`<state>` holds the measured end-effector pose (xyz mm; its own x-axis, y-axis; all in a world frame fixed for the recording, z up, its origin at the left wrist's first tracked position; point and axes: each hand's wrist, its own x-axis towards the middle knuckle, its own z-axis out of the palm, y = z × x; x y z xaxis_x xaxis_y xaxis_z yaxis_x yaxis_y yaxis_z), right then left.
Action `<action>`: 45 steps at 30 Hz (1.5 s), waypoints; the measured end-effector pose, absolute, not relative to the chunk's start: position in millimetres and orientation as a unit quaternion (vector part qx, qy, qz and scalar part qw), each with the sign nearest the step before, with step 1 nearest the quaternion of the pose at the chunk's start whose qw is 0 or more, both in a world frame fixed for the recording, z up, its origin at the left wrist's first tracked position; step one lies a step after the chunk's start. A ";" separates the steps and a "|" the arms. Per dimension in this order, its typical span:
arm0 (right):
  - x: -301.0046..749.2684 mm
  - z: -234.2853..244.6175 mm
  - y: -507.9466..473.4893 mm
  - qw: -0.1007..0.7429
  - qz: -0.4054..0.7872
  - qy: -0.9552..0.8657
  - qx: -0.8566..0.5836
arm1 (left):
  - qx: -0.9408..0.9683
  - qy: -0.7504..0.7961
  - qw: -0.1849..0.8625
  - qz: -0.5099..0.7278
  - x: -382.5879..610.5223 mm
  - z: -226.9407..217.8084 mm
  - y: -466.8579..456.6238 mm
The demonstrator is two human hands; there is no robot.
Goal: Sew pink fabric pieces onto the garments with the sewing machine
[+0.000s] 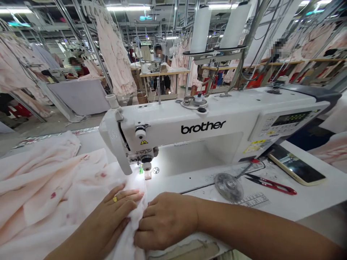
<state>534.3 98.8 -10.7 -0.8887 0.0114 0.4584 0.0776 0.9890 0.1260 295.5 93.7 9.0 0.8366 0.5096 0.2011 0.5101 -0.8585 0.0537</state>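
A pale pink fabric (65,180) with small red flower prints spreads over the left of the sewing table, and its edge runs under the needle area of a white sewing machine (168,119). My left hand (116,209), with a yellow ring on it, lies flat on the cloth just in front of the presser foot, fingers stretched out. Close beside it, my right hand (168,220) is closed with curled fingers on the fabric's edge. Its fingertips are hidden in the folds. The machine's lamp lights the needle area brightly.
Right of my hands lie a clear round dish-like thing (229,187), red-handled thread snips (271,183) and a phone (296,164). A printed ruler scale (257,200) marks the table. Two white thread cones (200,30) stand above the machine. Beyond are hanging garments (114,54) and several people at other machines.
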 end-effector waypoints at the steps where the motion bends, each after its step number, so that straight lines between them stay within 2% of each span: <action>1: 534.7 -9.6 98.9 0.231 -0.070 -0.970 -0.029 | -0.957 -0.270 -0.004 -0.102 295.2 7.7 94.8; 9: 540.0 -3.6 112.1 0.166 -0.035 -0.977 -0.128 | -0.931 -0.349 -0.071 -0.083 303.7 11.3 121.1; 13: 541.0 -6.9 119.3 0.169 0.006 -0.973 -0.158 | -0.932 -0.339 -0.088 -0.088 305.9 14.8 136.0; 18: 540.3 0.9 115.9 0.170 -0.062 -0.978 -0.107 | -0.937 -0.326 -0.098 -0.076 298.4 23.0 140.6; 21: 538.2 3.2 110.0 0.205 -0.093 -0.974 -0.026 | -0.937 -0.337 -0.047 -0.079 293.7 30.1 123.9; 24: 535.0 0.1 105.4 0.260 -0.104 -0.960 0.017 | -0.933 -0.330 0.044 -0.134 293.5 27.5 95.6; 27: 533.8 -2.2 104.1 0.288 -0.099 -0.953 -0.005 | -0.926 -0.320 0.102 -0.170 298.1 13.4 72.4; 30: 536.4 -0.8 105.6 0.288 -0.096 -0.952 -0.038 | -0.909 -0.354 0.115 -0.185 305.5 -1.1 66.1; 33: 541.1 2.1 108.2 0.230 -0.070 -0.969 -0.053 | -0.885 -0.418 0.069 -0.190 312.7 -4.5 77.2; 37: 544.3 4.1 111.3 0.152 0.003 -0.987 -0.048 | -0.835 -0.501 -0.079 -0.213 318.2 6.4 104.8; 42: 539.4 3.6 115.3 0.224 0.025 -0.972 -0.074 | -0.744 -0.555 -0.246 -0.280 318.1 18.2 119.8; 45: 536.1 1.1 115.8 0.257 0.005 -0.947 -0.193 | -0.752 -0.545 -0.245 -0.277 319.5 17.2 113.6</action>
<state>536.1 115.8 1.1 -0.7931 0.3684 0.4851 0.3629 0.9254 -0.1094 319.5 113.6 17.2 0.2514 0.9562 0.1497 0.6840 -0.2850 0.6715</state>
